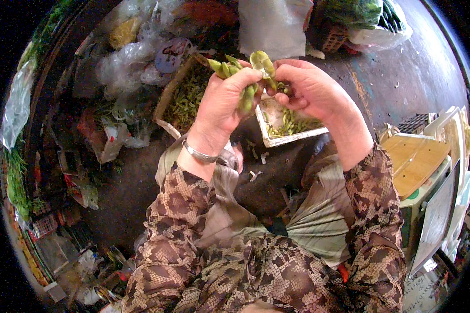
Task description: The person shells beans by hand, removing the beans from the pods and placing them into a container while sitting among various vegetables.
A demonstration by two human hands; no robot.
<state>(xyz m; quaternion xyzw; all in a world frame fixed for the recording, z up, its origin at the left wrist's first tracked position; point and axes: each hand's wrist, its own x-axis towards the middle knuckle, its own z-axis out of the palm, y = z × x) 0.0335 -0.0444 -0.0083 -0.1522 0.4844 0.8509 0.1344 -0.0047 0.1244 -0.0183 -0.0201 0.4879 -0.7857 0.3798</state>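
My left hand (225, 96) is closed around several green bean pods (221, 68), their tips sticking out past the thumb. Between both hands is a split bean pod (261, 62), its pale inner side showing. The fingers of my right hand (313, 86) pinch the lower part of this pod, with small darker green bits (284, 89) at the fingertips. Under the right hand stands a white foam box (293, 139) with green pods (286, 123) in it. Beyond the left wrist is a larger box (165, 92) full of pods (186, 98). Whether loose beans are in either palm is hidden.
Clear plastic bags (129, 58) are heaped at the far left. A white bag (272, 29) hangs or stands straight ahead. At the right, a wooden board (413, 160) lies on a cabinet-like unit. Scraps (254, 175) lie on the dark floor between my knees.
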